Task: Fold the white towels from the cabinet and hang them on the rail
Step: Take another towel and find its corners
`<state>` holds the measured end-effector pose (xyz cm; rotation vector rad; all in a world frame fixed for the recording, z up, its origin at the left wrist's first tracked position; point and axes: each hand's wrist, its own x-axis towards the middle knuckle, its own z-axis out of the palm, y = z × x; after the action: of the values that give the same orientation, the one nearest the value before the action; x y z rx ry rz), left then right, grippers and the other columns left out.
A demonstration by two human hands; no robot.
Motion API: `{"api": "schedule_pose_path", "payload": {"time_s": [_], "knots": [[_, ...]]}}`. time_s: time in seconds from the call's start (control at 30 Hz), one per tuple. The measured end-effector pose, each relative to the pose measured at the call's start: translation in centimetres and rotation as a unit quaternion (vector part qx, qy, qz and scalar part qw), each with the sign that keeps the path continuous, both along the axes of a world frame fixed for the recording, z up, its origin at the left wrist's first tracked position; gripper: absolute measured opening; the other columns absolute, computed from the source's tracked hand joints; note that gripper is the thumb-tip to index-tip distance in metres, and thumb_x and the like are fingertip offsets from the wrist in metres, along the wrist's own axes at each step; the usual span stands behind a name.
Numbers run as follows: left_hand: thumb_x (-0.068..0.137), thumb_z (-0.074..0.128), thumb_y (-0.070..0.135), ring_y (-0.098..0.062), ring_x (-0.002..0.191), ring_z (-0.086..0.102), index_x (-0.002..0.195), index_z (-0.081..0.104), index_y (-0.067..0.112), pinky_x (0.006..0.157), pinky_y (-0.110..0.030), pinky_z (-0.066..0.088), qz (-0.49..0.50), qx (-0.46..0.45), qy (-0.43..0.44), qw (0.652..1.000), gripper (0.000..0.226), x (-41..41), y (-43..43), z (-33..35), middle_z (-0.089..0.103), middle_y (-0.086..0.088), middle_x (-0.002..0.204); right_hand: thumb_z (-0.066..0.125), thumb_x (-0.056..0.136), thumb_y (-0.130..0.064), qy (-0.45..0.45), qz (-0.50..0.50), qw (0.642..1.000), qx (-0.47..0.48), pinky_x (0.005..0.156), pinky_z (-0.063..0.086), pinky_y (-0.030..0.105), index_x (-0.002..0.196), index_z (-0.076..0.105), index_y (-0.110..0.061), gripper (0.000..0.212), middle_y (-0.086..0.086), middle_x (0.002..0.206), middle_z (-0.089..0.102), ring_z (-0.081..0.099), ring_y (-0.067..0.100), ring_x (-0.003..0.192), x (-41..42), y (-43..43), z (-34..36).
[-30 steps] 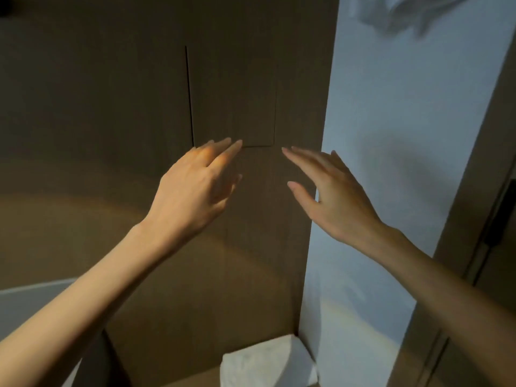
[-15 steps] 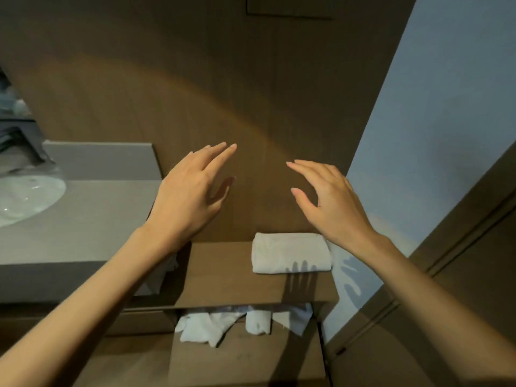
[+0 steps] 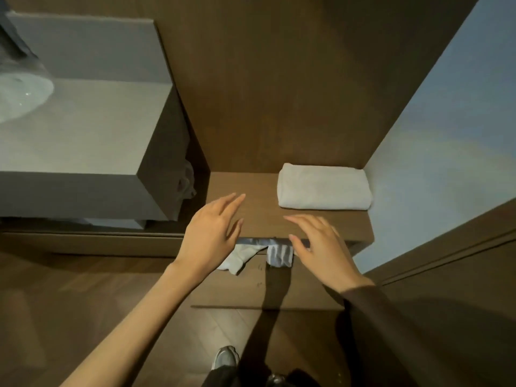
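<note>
Room: a dim bathroom corner, seen from above. A dark wood panel wall (image 3: 279,79) stands at the back, a pale blue wall (image 3: 446,135) closes the right side, and a brown door frame (image 3: 460,263) runs diagonally lower right.
Floor: brown wood floor (image 3: 69,303), with one grey shoe (image 3: 224,357) at the bottom edge.
Bench: a grey bench (image 3: 83,129) fills the left, with a white basin (image 3: 19,96) set into its far left. A crumpled pale cloth (image 3: 185,180) shows in the shadow under its right end.
Cabinet: an open wooden unit in the corner. Its top shelf (image 3: 251,216) is bare brown wood on the left half. A lower board (image 3: 279,289) juts out beneath it, crossed by a dark shadow.
Folded towel: a folded white towel (image 3: 324,187) lies flat on the top shelf at its back right, its right end against the blue wall. It is a neat thick rectangle with rounded edges.
Loose towels: unfolded white towels (image 3: 240,256) lie bunched in the compartment under the top shelf. Their rumpled ends spill forward onto the lower board, one showing faint ribbed lines.
Left hand: the left hand (image 3: 209,236) hangs palm down over the shelf's front left, fingers straight and spread, holding nothing.
Right hand: the right hand (image 3: 321,247) hangs over the shelf's front edge, fingers spread and slightly bent, holding nothing. It hides part of the loose towels. A dark sleeve (image 3: 377,317) covers the forearm.
</note>
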<state>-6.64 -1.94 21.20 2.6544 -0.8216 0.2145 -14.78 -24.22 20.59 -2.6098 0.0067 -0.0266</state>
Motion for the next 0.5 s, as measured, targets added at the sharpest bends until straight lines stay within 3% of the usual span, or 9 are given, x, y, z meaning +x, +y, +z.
{"api": "schedule_pose_path", "payload": {"time_s": [0.17,0.3,0.5], "knots": [[0.096,0.055,0.028,-0.024,0.136,0.042,0.146,0.04,0.02,0.108,-0.039,0.038,0.03,0.009,0.056,0.998,0.053,0.5,1.9,-14.4,0.043,-0.005,0.149,0.051,0.099,-0.025,0.054,-0.016,0.998,0.007,0.101,0.039,0.034,0.133,0.054,-0.027,0.035,-0.006,0.133,0.055,0.047,0.017,0.124,0.9,1.7,-14.4],[0.099,0.048,0.032,-0.022,0.149,0.009,0.151,0.027,0.026,0.116,-0.039,0.016,0.039,0.035,0.047,0.998,0.057,2.8,2.8,-25.4,0.017,0.001,0.16,0.05,0.098,-0.024,0.089,-0.018,0.996,0.017,0.101,0.037,0.032,0.132,0.055,-0.027,0.035,-0.006,0.132,0.056,0.047,0.016,0.123,2.3,2.3,-26.7],[0.101,0.044,0.033,-0.027,0.149,-0.002,0.153,0.018,0.029,0.118,-0.053,0.011,0.061,0.039,0.04,0.997,0.059,7.7,2.9,-38.6,0.009,0.0,0.162,0.052,0.097,-0.022,0.098,-0.01,0.995,0.009,0.101,0.039,0.038,0.13,0.057,-0.022,0.034,-0.001,0.132,0.057,0.049,0.022,0.121,5.9,2.8,-42.9]]}}
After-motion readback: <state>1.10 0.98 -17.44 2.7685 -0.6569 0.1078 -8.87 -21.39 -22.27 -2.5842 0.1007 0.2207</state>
